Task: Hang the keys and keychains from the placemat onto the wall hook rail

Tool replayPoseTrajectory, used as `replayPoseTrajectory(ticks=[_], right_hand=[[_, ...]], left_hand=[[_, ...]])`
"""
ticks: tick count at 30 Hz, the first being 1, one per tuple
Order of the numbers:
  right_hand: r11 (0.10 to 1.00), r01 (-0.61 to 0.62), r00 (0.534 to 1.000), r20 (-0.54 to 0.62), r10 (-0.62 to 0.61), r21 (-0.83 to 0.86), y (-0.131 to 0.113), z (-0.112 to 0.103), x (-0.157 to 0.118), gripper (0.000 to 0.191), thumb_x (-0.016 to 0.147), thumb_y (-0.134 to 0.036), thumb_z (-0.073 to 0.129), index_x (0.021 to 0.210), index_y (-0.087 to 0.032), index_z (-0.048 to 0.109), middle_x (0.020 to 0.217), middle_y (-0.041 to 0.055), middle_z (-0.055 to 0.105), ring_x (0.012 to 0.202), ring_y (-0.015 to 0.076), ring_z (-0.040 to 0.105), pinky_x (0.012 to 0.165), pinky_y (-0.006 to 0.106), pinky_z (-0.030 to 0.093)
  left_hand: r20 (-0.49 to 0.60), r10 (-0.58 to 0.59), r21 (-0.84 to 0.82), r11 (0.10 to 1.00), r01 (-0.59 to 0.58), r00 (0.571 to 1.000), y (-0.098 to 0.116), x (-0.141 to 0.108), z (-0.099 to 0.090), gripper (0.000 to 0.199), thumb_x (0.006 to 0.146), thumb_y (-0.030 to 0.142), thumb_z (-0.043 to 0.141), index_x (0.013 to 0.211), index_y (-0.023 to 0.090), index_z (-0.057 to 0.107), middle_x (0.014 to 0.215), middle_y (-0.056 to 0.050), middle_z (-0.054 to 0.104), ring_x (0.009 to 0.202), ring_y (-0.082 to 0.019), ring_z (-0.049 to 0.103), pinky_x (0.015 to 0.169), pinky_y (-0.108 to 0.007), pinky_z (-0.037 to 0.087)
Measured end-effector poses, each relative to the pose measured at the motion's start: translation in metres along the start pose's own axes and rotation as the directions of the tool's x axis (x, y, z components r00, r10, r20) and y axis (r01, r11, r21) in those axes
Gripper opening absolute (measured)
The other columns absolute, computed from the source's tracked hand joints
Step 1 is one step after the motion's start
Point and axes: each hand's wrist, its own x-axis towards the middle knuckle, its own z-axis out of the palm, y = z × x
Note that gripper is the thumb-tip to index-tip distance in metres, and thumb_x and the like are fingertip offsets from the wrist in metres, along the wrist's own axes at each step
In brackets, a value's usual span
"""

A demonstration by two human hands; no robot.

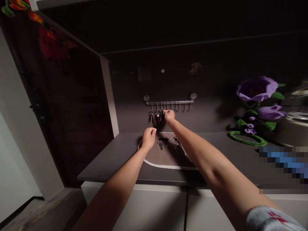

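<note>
Nearest to the camera is a grey cuff [271,219] with a red mark, at 4 o'clock on the right forearm [216,163]. This arm reaches up to the wall, and the right hand [169,116] is closed in a narrow grip on the top of a bunch of hanging keys [156,117], but its fingertips are hidden, so I cannot see the exact hold. These keys hang from a metal hook rail [169,102] with suction cups, near 12 o'clock. The left hand [149,138] is lower, at about 7 o'clock from the right hand, with its fingers curled; I cannot tell if it holds something. Under it, on a mat with white edge [166,166], lie loose keys [160,145], a dark key fob [163,139] and a long metal object [180,146] that I cannot name. The mat sits on a dark grey counter [115,160]. A purple flower decoration [257,89] is at 3 o'clock, and a dark door [60,106] is at 9 o'clock.
</note>
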Motion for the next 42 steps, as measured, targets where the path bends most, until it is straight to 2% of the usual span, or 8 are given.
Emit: replayPoseTrajectory(ticks=[6, 11, 17, 22, 28, 32, 37, 42], right_hand=[[0.999, 0.036, 0.999, 0.007, -0.036, 0.021, 0.011, -0.003, 0.003, 0.019, 0.071, -0.029, 0.051, 0.076, -0.014, 0.06, 0.075, 0.0045, 0.063, 0.064, 0.0112, 0.054, 0.065, 0.022, 0.041], [0.997, 0.067, 0.993, 0.091, -0.069, 0.031, 0.014, -0.009, 0.004, 0.019, 0.069, -0.025, 0.05, 0.079, -0.013, 0.062, 0.073, 0.0028, 0.063, 0.064, 0.0107, 0.054, 0.066, 0.022, 0.042], [0.999, 0.031, 0.985, 0.172, -0.034, 0.018, 0.008, -0.029, -0.01, 0.025, 0.069, -0.019, 0.052, 0.091, -0.011, 0.061, 0.086, 0.0066, 0.065, 0.072, 0.0102, 0.056, 0.071, 0.023, 0.043], [0.999, 0.036, 0.961, 0.273, -0.039, 0.018, 0.005, -0.053, -0.034, 0.024, 0.07, -0.017, 0.053, 0.091, -0.01, 0.061, 0.088, 0.0079, 0.065, 0.069, 0.0098, 0.055, 0.07, 0.024, 0.043], [0.948, 0.276, 0.853, 0.496, -0.163, -0.162, 0.022, -0.076, -0.064, 0.015, 0.073, -0.02, 0.054, 0.082, -0.012, 0.064, 0.08, 0.0048, 0.066, 0.07, 0.0105, 0.055, 0.072, 0.024, 0.041], [0.805, 0.478, 0.767, 0.614, -0.186, -0.353, 0.031, -0.082, -0.079, 0.016, 0.075, -0.021, 0.056, 0.086, -0.015, 0.066, 0.083, 0.0053, 0.067, 0.074, 0.0133, 0.057, 0.072, 0.024, 0.04], [0.648, 0.676, 0.601, 0.772, -0.208, -0.352, 0.039, -0.081, -0.083, 0.016, 0.078, -0.022, 0.055, 0.085, -0.018, 0.068, 0.085, 0.0061, 0.069, 0.076, 0.015, 0.058, 0.069, 0.022, 0.038], [0.597, 0.717, 0.56, 0.807, -0.187, -0.359, 0.048, -0.079, -0.081, 0.016, 0.078, -0.021, 0.053, 0.084, -0.018, 0.069, 0.086, 0.0065, 0.069, 0.078, 0.0162, 0.06, 0.07, 0.022, 0.037]], left_hand=[[-0.007, 0.01, 0.017, 1.0, -0.009, 1.0, -0.004, 0.0, 0.001, 0.02, 0.081, 0.023, 0.046, 0.076, 0.015, 0.063, 0.077, -0.006, 0.063, 0.074, -0.015, 0.056, 0.072, -0.027, 0.043], [0.003, 0.002, 0.029, 1.0, -0.002, 1.0, -0.008, 0.001, 0.001, 0.019, 0.081, 0.022, 0.046, 0.076, 0.015, 0.063, 0.077, -0.006, 0.063, 0.074, -0.015, 0.056, 0.072, -0.027, 0.043], [0.051, -0.057, -0.002, 0.998, 0.058, 0.997, -0.008, -0.002, 0.003, 0.017, 0.08, 0.021, 0.047, 0.077, 0.015, 0.062, 0.076, -0.005, 0.063, 0.074, -0.015, 0.056, 0.071, -0.027, 0.044], [0.161, -0.101, -0.005, 0.995, 0.103, 0.982, -0.003, -0.002, 0.002, 0.013, 0.076, 0.017, 0.05, 0.076, 0.014, 0.063, 0.078, -0.005, 0.065, 0.072, -0.014, 0.057, 0.071, -0.027, 0.045], [0.341, -0.184, 0.104, 0.982, 0.157, 0.922, 0.007, 0.008, 0.0, 0.011, 0.072, 0.017, 0.055, 0.073, 0.014, 0.065, 0.069, -0.003, 0.064, 0.063, -0.013, 0.054, 0.066, -0.026, 0.043], [0.39, -0.189, 0.17, 0.977, 0.131, 0.901, 0.009, 0.007, 0.002, 0.014, 0.073, 0.021, 0.055, 0.073, 0.013, 0.066, 0.063, -0.002, 0.06, 0.059, -0.012, 0.051, 0.063, -0.025, 0.04], [0.445, -0.128, 0.132, 0.988, 0.077, 0.886, 0.002, 0.0, 0.0, 0.022, 0.077, 0.03, 0.051, 0.074, 0.013, 0.064, 0.065, 0.0, 0.06, 0.061, -0.012, 0.05, 0.061, -0.023, 0.038], [0.546, -0.071, 0.079, 0.996, 0.033, 0.835, -0.008, -0.002, -0.008, 0.025, 0.076, 0.035, 0.051, 0.075, 0.014, 0.064, 0.067, 0.0, 0.061, 0.063, -0.012, 0.05, 0.061, -0.022, 0.038]])
